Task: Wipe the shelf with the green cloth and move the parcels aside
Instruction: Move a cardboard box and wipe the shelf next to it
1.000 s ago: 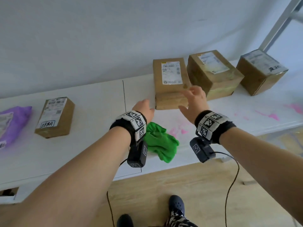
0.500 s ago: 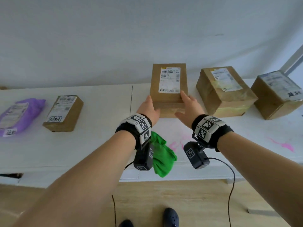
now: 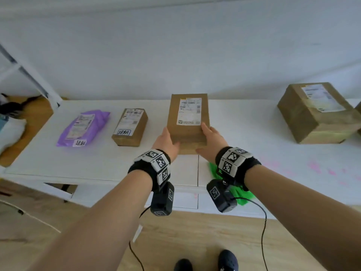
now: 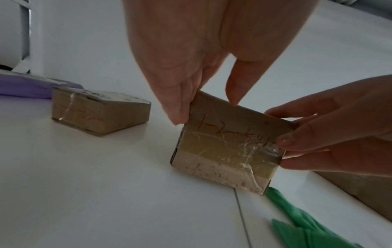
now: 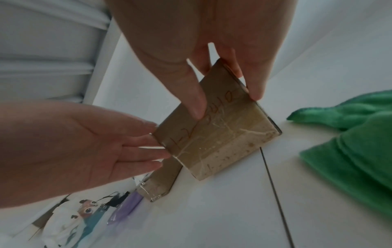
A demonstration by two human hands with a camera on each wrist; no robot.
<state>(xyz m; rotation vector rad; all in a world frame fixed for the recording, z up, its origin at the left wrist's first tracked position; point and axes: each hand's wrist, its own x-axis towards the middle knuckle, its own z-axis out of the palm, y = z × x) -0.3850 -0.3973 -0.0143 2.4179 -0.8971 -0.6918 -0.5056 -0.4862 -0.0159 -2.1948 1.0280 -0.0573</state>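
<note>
I hold a brown cardboard parcel (image 3: 188,122) with a white label between both hands over the white shelf (image 3: 97,159). My left hand (image 3: 168,141) presses its fingers on the parcel's left side, thumb on the top edge. My right hand (image 3: 212,140) pinches the right end, thumb on the taped front face (image 5: 216,134). In the left wrist view the parcel (image 4: 229,147) sits very close to the shelf; I cannot tell if it touches. The green cloth (image 3: 237,194) lies loose at the shelf's front edge, partly hidden under my right wrist.
A small brown box (image 3: 130,127) and a purple mailer bag (image 3: 83,128) lie left of the held parcel. A large brown box (image 3: 316,112) stands far right. Pink marks (image 3: 322,169) stain the shelf's right part. A metal upright (image 3: 29,75) rises at the left end.
Both hands took hold of the parcel and carried it left, away from the large box and toward the small box. The cloth stayed put and now lies under my right wrist.
</note>
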